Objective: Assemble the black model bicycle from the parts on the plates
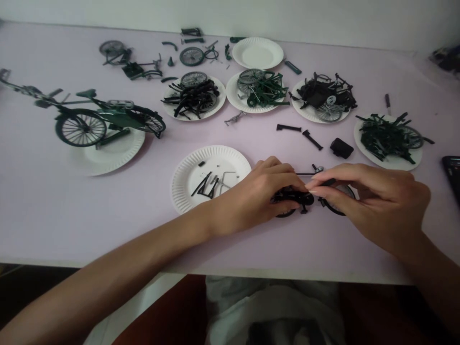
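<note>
A black model bicycle (298, 196) lies on the table under both hands, partly covered by them. My left hand (264, 191) is closed on its rear part, over one of the wheels. Above the middle of the frame, my right hand (377, 201) pinches a small, dark, rod-like piece (327, 182); its kind cannot be made out. The tips of both hands meet close together. To the right, the bicycle's other wheel (343, 199) shows beneath my right fingers. A white paper plate (179, 191) with black stands and small metal bits sits beside my left wrist.
A green model bicycle (89, 124) stands on a plate at left. Several paper plates with bicycle parts (257, 91) line the back. Two black strips (288, 127), a black box-shaped piece (341, 148) and a small screwdriver (387, 103) lie beyond my right hand. A dark device (453, 172) rests far right.
</note>
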### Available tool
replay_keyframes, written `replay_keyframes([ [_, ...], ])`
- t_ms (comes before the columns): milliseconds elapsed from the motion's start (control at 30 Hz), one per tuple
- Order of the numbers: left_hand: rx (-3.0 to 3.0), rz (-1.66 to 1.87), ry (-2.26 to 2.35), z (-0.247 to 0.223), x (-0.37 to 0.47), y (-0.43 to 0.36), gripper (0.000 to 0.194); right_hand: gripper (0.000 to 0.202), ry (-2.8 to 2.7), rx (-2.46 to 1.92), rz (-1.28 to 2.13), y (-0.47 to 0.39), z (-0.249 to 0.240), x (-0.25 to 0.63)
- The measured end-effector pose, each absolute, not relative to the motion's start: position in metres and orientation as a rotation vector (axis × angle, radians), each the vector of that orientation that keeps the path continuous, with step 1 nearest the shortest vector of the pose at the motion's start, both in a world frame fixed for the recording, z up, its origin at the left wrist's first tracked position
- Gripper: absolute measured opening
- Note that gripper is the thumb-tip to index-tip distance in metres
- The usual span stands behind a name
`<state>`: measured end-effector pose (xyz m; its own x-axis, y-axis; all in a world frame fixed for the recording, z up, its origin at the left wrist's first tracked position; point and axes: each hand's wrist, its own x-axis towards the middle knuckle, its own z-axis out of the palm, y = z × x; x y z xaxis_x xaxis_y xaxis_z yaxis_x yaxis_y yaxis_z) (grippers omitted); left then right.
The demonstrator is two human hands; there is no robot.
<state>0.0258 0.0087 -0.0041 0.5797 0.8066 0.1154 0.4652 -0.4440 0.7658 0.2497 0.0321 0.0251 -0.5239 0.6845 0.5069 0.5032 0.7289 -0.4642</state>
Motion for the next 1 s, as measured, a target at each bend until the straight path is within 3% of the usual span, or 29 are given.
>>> replay_keyframes([
  [1000, 2.12, 0.551, 0.995, -0.001, 0.027, 0.01, 0.016, 0.018, -2.137, -0.851, 0.418, 0.033, 0.012, 0.244],
])
